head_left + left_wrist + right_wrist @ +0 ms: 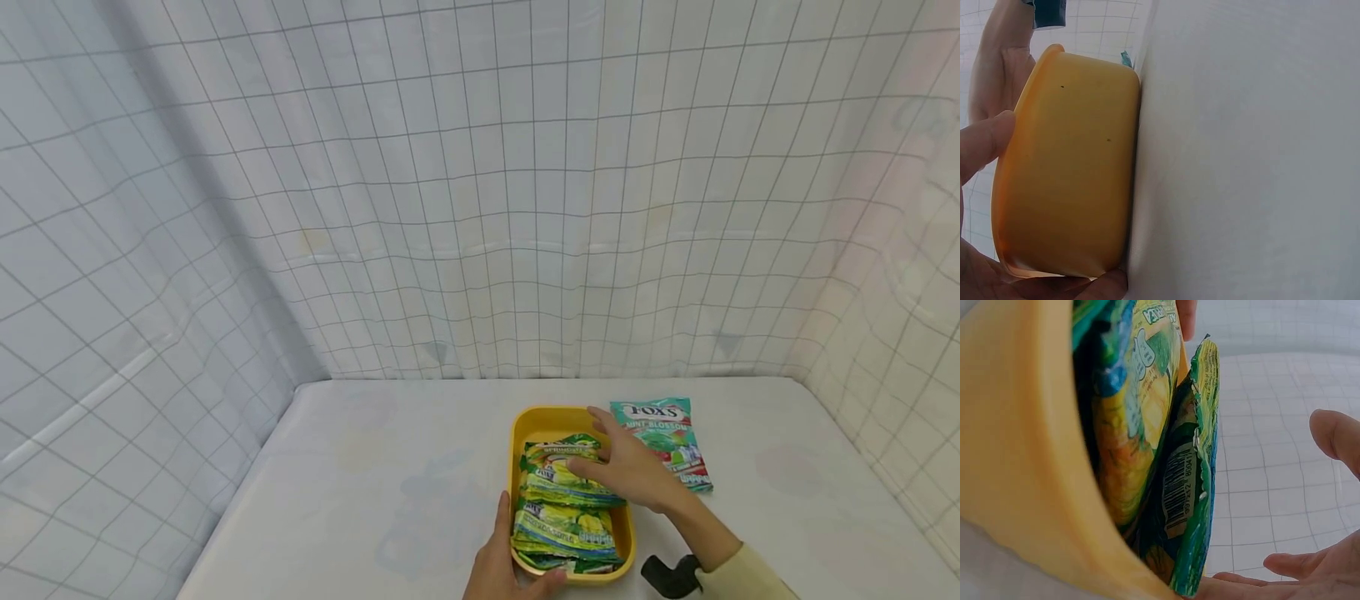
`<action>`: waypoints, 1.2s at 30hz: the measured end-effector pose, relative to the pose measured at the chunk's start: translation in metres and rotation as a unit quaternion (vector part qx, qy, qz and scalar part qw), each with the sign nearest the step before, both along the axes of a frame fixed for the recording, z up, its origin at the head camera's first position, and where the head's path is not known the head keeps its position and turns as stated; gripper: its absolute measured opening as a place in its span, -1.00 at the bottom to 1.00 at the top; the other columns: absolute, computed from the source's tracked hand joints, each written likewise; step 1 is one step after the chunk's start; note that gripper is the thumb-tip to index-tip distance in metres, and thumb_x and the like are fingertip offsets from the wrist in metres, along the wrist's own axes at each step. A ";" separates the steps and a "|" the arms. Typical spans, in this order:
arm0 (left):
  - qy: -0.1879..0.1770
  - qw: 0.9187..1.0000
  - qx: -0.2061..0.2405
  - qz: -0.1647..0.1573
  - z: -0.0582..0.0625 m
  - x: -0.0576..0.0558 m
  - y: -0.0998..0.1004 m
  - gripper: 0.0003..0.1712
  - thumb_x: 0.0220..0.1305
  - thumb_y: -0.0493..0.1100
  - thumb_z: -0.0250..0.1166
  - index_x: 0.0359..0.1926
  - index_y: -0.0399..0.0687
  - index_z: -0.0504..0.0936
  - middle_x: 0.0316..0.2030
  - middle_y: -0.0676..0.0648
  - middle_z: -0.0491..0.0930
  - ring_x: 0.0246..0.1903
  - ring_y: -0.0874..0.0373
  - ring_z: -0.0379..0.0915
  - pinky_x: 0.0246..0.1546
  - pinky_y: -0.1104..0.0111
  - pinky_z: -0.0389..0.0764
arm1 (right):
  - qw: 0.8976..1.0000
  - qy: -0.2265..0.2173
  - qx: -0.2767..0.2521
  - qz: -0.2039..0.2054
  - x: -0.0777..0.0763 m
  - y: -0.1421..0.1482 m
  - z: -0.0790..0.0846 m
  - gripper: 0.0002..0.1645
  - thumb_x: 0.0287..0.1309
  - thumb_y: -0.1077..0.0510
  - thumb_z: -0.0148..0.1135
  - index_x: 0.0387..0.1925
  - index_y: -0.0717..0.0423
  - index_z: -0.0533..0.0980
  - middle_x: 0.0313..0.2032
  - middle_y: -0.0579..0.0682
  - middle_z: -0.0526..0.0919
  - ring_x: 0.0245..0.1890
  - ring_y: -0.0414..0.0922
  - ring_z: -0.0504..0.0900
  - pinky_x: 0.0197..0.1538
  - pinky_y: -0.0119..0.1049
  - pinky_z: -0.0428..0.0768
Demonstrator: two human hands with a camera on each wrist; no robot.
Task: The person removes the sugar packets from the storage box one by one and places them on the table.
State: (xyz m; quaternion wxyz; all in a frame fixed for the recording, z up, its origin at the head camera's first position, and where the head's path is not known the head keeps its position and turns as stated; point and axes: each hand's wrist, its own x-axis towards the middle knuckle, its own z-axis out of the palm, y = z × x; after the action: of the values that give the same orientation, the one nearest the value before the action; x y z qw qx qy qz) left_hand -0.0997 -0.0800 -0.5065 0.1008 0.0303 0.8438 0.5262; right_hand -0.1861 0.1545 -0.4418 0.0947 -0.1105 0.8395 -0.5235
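A yellow plastic basket stands on the white table in the head view, holding several green-and-yellow FOX'S candy packets. At its near left corner my left hand grips it, index finger along the left side, thumb at the front rim. The left wrist view shows the basket's outer wall between thumb and fingers. Over the basket's right side is my right hand, fingers spread above an upper packet. In the right wrist view one packet stands tilted at the rim; whether the fingers touch it is unclear.
A teal FOX'S Mint Blossom packet lies flat on the table right of the basket, partly behind my right hand. A black wrist device sits by my right sleeve. White grid-patterned curtains close off the table's back and sides.
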 end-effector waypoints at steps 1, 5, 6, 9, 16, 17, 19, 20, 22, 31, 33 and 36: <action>0.002 1.000 0.000 0.000 0.000 0.000 0.000 0.36 0.21 0.34 0.42 0.60 -0.35 -0.17 0.25 -0.27 0.49 0.11 -0.12 0.57 0.08 -0.04 0.61 | 1.000 0.002 0.005 -0.002 0.000 -0.001 0.000 0.13 0.25 -0.13 0.44 0.60 0.09 0.00 0.48 0.41 0.14 0.28 0.43 0.41 0.10 0.20 0.61; 0.005 1.000 -0.004 -0.004 -0.001 -0.001 0.000 0.36 0.21 0.34 0.41 0.60 -0.36 -0.17 0.25 -0.28 0.49 0.11 -0.14 0.57 0.08 -0.05 0.61 | 0.999 0.017 0.028 -0.012 0.000 -0.006 0.002 0.12 0.25 -0.13 0.43 0.59 0.15 0.02 0.45 0.40 0.21 0.28 0.39 0.42 0.13 0.24 0.57; 0.008 1.000 -0.005 -0.006 -0.002 -0.001 -0.001 0.36 0.22 0.33 0.41 0.60 -0.37 -0.17 0.24 -0.29 0.49 0.11 -0.15 0.57 0.07 -0.06 0.60 | 0.999 0.020 0.032 -0.014 -0.001 -0.008 0.003 0.11 0.26 -0.12 0.42 0.59 0.17 0.02 0.45 0.41 0.22 0.30 0.38 0.41 0.16 0.27 0.54; 0.012 1.000 -0.008 -0.011 -0.002 -0.001 -0.001 0.36 0.22 0.33 0.41 0.59 -0.38 -0.18 0.24 -0.32 0.49 0.11 -0.18 0.56 0.08 -0.08 0.60 | 0.999 0.021 0.038 -0.020 -0.001 -0.012 0.003 0.10 0.29 -0.11 0.40 0.58 0.22 0.01 0.44 0.41 0.22 0.35 0.38 0.34 0.22 0.32 0.45; 0.007 1.000 -0.008 -0.001 -0.002 -0.001 0.001 0.37 0.20 0.35 0.42 0.60 -0.36 -0.16 0.26 -0.30 0.48 0.13 -0.17 0.55 0.11 -0.09 0.58 | 0.998 0.001 0.050 -0.038 -0.002 -0.019 0.003 0.09 0.33 -0.07 0.36 0.58 0.27 -0.04 0.44 0.45 0.21 0.39 0.40 0.26 0.25 0.38 0.38; 0.004 1.000 -0.008 0.000 -0.002 -0.001 0.001 0.37 0.19 0.35 0.42 0.60 -0.36 -0.16 0.26 -0.30 0.48 0.14 -0.17 0.55 0.11 -0.09 0.57 | 0.998 -0.003 0.051 -0.040 -0.002 -0.020 0.003 0.10 0.34 -0.07 0.35 0.59 0.28 -0.06 0.44 0.45 0.20 0.39 0.41 0.25 0.24 0.39 0.38; 0.003 1.000 -0.009 0.002 -0.002 -0.001 0.001 0.37 0.19 0.35 0.42 0.60 -0.36 -0.16 0.25 -0.28 0.49 0.13 -0.16 0.55 0.11 -0.08 0.57 | 0.998 -0.012 0.052 -0.042 -0.003 -0.020 0.003 0.11 0.34 -0.07 0.34 0.59 0.29 -0.08 0.44 0.47 0.18 0.39 0.42 0.24 0.24 0.40 0.37; 0.002 1.000 -0.010 0.002 -0.003 -0.001 0.002 0.37 0.19 0.35 0.42 0.60 -0.35 -0.16 0.25 -0.27 0.50 0.13 -0.15 0.56 0.12 -0.07 0.58 | 0.998 -0.016 0.052 -0.042 -0.003 -0.020 0.004 0.12 0.35 -0.08 0.34 0.59 0.29 -0.09 0.44 0.48 0.17 0.39 0.43 0.23 0.23 0.41 0.37; 0.002 1.000 -0.009 0.003 -0.003 -0.001 0.002 0.37 0.19 0.35 0.42 0.60 -0.36 -0.16 0.24 -0.26 0.51 0.12 -0.14 0.56 0.11 -0.07 0.58 | 0.998 -0.024 0.050 -0.043 -0.003 -0.020 0.003 0.12 0.35 -0.08 0.33 0.59 0.29 -0.10 0.45 0.48 0.15 0.40 0.44 0.21 0.23 0.41 0.37; 0.000 1.000 -0.009 0.001 -0.002 -0.001 0.002 0.38 0.19 0.36 0.41 0.60 -0.35 -0.17 0.25 -0.26 0.49 0.13 -0.14 0.55 0.11 -0.06 0.58 | 0.997 -0.031 0.045 -0.049 -0.005 -0.018 -0.002 0.12 0.35 -0.07 0.33 0.59 0.30 -0.12 0.44 0.46 0.19 0.37 0.43 0.27 0.23 0.42 0.37; -0.001 1.000 -0.010 -0.003 -0.002 -0.001 0.001 0.38 0.20 0.36 0.41 0.60 -0.36 -0.17 0.26 -0.29 0.48 0.14 -0.17 0.55 0.10 -0.08 0.58 | 0.998 -0.034 0.040 -0.046 -0.005 -0.018 -0.003 0.12 0.34 -0.05 0.35 0.59 0.30 -0.10 0.41 0.43 0.25 0.33 0.41 0.34 0.20 0.42 0.41; -0.002 1.000 -0.011 -0.008 -0.001 -0.001 0.000 0.38 0.20 0.36 0.40 0.60 -0.37 -0.18 0.26 -0.33 0.47 0.13 -0.20 0.54 0.08 -0.10 0.58 | 0.998 -0.045 0.029 -0.041 -0.003 -0.019 -0.005 0.13 0.32 -0.01 0.37 0.58 0.31 -0.11 0.36 0.39 0.33 0.26 0.33 0.44 0.16 0.37 0.47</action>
State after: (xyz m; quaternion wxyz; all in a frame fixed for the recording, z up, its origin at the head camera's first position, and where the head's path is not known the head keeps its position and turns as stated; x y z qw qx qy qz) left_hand -0.1011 -0.0803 -0.5078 0.1068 0.0348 0.8493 0.5159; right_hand -0.1894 0.1351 -0.4471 0.1141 -0.0493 0.8528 -0.5072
